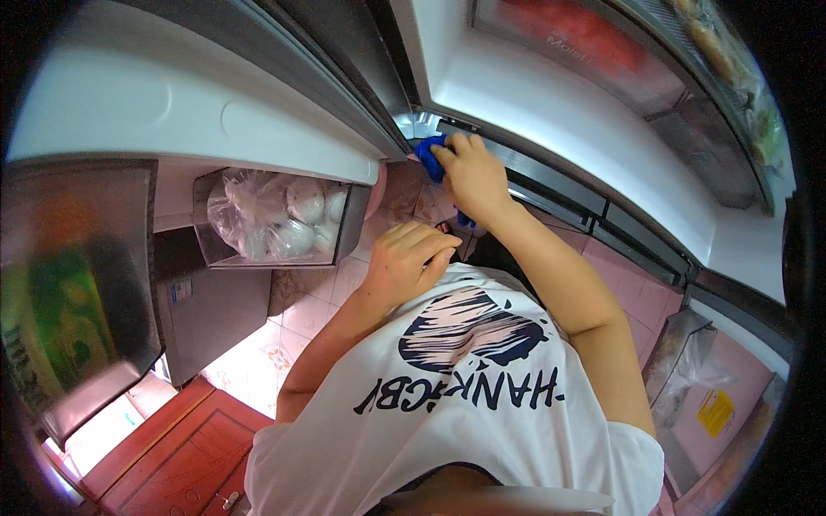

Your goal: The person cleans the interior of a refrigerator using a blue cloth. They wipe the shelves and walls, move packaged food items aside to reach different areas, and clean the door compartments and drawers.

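Upper centre: right hand [473,176], fingers pinching blue cloth [430,159] by refrigerator edge [551,183]. Left hand [406,261]: fingers bent, grip unclear; floor [314,297] open lower left.

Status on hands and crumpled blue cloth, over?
Right hand gripping blue cloth at open fridge's dark edge. Left hand loosely curled, nothing visible inside. No obstruction seen.

The cloth [430,160] in my right hand [473,179] is vivid blue, against the white fridge panel [533,107] and dark grey edging [551,196] beyond it. Nearer me than both hands, my white shirt [490,417] carries dark navy lettering and a pale, navy-streaked shape. Left of my left hand [409,262], floor tiles [301,316] are pale pinkish with reddish-brown figures, and a cabinet [202,443] is deep red.
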`<state>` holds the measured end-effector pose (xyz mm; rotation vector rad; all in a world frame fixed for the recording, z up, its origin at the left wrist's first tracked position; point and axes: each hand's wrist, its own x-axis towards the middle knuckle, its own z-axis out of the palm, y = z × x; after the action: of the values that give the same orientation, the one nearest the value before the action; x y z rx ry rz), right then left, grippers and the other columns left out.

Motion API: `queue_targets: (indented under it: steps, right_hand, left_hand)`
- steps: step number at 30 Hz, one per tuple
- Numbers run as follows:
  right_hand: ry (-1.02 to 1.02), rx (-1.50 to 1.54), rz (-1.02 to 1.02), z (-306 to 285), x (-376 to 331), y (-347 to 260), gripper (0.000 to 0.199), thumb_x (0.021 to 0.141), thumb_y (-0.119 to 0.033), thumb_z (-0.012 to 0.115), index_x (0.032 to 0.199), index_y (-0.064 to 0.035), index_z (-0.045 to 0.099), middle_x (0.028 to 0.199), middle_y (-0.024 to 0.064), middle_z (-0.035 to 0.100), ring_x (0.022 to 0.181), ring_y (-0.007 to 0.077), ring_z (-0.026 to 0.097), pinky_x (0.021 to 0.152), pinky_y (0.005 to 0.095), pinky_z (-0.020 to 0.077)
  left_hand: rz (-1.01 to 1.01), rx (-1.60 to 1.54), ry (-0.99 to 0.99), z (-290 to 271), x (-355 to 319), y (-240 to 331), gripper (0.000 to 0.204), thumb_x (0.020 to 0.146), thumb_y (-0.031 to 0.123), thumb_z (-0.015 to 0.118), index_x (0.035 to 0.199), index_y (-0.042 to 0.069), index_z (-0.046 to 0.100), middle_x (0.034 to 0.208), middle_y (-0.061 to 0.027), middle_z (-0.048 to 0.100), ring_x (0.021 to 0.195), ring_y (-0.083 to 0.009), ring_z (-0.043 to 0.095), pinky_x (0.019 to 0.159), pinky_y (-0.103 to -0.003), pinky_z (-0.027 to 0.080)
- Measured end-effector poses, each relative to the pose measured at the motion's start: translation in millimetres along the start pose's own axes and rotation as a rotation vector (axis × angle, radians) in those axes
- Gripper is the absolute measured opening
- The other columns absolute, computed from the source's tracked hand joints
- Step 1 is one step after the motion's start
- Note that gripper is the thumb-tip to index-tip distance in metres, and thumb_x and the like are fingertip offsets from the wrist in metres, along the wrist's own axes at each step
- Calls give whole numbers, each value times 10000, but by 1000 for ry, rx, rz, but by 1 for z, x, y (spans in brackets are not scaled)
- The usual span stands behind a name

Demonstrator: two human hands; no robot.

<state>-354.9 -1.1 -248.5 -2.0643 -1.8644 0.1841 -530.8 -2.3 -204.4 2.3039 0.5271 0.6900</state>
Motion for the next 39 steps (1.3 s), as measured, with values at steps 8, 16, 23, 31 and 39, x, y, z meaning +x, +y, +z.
queue_targets:
  steps: [8, 16, 23, 31, 39]
  right_hand:
    - [-81, -285, 25, 30, 46, -4, 363, 762, -128, 581, 1121, -95, 626, 1048, 83, 525, 962, 262, 542, 728, 356, 510]
    - [-103, -251, -1, 32, 9, -1, 362, 781, -142, 586, 1141, -119, 618, 1013, 75, 508, 931, 251, 542, 678, 342, 516]
    - [-32, -85, 33, 9, 0, 1, 477, 742, -100, 620, 1216, -130, 577, 999, 81, 510, 902, 271, 542, 673, 367, 523]
    - [-162, -198, 64, 23, 35, 2, 481, 762, -123, 607, 1240, -157, 572, 1055, 92, 501, 927, 266, 554, 702, 362, 527]
    - [-315, -106, -27, 21, -9, -8, 456, 794, -131, 560, 1248, -170, 574, 1042, 88, 504, 948, 266, 548, 703, 358, 528]
  left_hand:
    - [47, -30, -21, 1, 8, 5, 100, 768, 61, 648, 866, 54, 664, 778, -95, 635, 690, -260, 606, 602, -350, 475]
    - [3, -11, -22, -2, 1, 1, 105, 762, 69, 652, 866, 62, 665, 777, -86, 633, 690, -258, 603, 601, -351, 473]
    - [24, 4, -33, 4, 7, -3, 85, 759, 121, 655, 838, 94, 670, 759, -50, 616, 703, -231, 598, 617, -341, 474]
    - [30, 2, -66, 3, 15, -3, 82, 762, 116, 648, 837, 91, 670, 765, -56, 623, 717, -234, 602, 634, -351, 477]
    - [-6, 23, -45, 4, 4, -9, 89, 761, 114, 657, 845, 86, 668, 764, -62, 624, 718, -237, 605, 628, -344, 479]
